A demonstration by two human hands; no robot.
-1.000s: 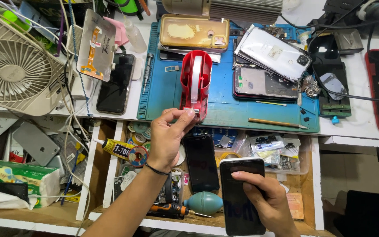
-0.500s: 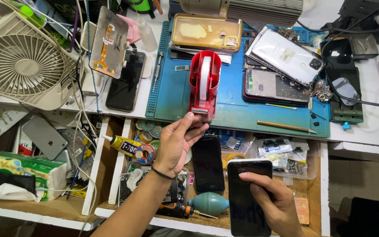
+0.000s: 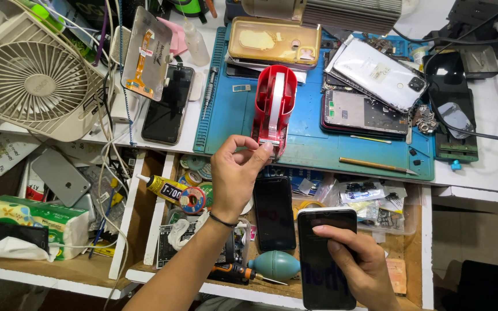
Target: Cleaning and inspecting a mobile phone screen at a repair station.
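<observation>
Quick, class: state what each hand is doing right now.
Left hand: fingertips pinched at the front of the red tape dispenser.
Right hand: closed around a black phone.

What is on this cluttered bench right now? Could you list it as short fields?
Left hand: fingertips at the front of the red tape dispenser
Right hand: holds a black phone, screen up
Dispenser stands on: blue work mat
Far left: white fan
Below: open drawer with teal air blower
</observation>
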